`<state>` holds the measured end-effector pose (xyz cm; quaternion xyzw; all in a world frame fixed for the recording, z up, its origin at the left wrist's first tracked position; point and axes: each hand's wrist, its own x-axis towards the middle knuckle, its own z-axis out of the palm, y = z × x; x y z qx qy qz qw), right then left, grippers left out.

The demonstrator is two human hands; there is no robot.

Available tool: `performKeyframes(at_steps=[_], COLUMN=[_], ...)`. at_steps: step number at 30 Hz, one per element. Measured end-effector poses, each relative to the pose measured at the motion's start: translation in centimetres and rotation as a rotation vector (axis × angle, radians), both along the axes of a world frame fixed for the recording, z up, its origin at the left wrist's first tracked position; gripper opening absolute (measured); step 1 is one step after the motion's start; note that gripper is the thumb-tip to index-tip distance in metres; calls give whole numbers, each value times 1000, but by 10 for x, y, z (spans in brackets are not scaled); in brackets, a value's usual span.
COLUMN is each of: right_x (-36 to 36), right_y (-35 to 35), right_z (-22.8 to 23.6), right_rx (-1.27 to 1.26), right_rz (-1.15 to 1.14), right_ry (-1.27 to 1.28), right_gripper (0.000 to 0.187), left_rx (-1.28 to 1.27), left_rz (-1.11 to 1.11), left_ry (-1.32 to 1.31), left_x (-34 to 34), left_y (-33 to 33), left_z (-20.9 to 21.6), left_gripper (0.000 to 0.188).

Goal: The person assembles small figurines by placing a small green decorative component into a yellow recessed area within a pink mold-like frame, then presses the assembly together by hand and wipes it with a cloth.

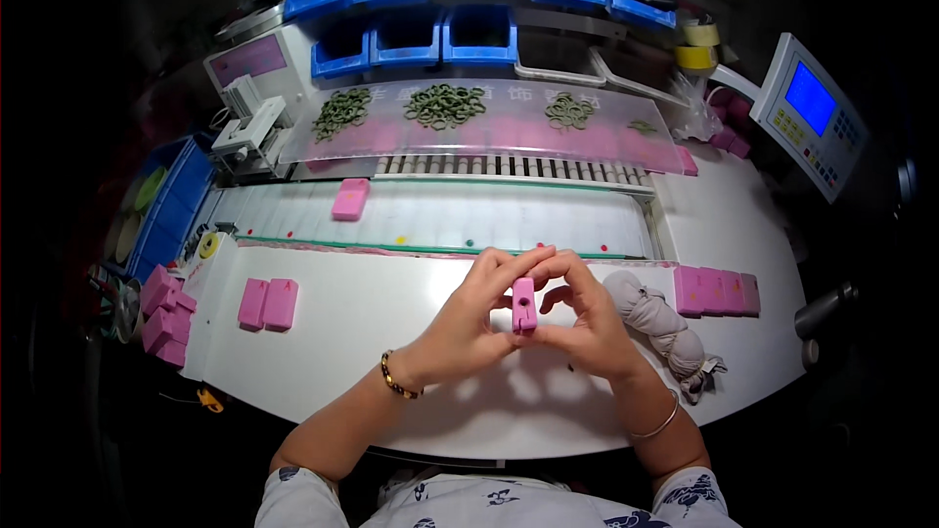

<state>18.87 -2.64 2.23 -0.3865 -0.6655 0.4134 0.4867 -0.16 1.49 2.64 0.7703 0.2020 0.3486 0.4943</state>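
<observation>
A pink block (524, 313), likely a rubber mould, is held upright on edge above the near part of the white table. Its narrow side is turned up, with a dark round hole in the middle and a small slit near the lower end. My left hand (468, 321) grips it from the left, fingers bent over the far end and thumb at the near end. From the right, my right hand (590, 321) closes on the same block with curved fingers and thumb. A wrinkled pale cloth bundle (653, 318) lies just right of my right hand.
Two pink blocks (267, 304) lie at left, more are stacked (168, 318) at the far left, and a row (714, 291) stands at right. One block (350, 199) sits on the conveyor (489, 215). Beyond are green rings (445, 106), blue bins (479, 39) and a control panel (812, 112).
</observation>
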Motion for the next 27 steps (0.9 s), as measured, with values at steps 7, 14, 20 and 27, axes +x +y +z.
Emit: performKeyframes(at_steps=[7,14,20,27], right_x=[6,-12,-27,-37], right_y=[-2,-1,-9,-15], right_z=[6,11,-6,-11], right_rx=[87,-84,207,245], right_rz=[-20,-212,-73,66], right_ry=[-82,422,-147,-182], right_gripper=[47,37,21,22], left_rx=[-306,-700,-958,-929], left_rz=[-91,5,11,273], left_ry=[-80,-505,-806,-612], left_x=[-4,2,5,2], left_y=[15,11,12,9], left_z=[-5,-12,-26,-24], left_gripper=[80,79,26,25])
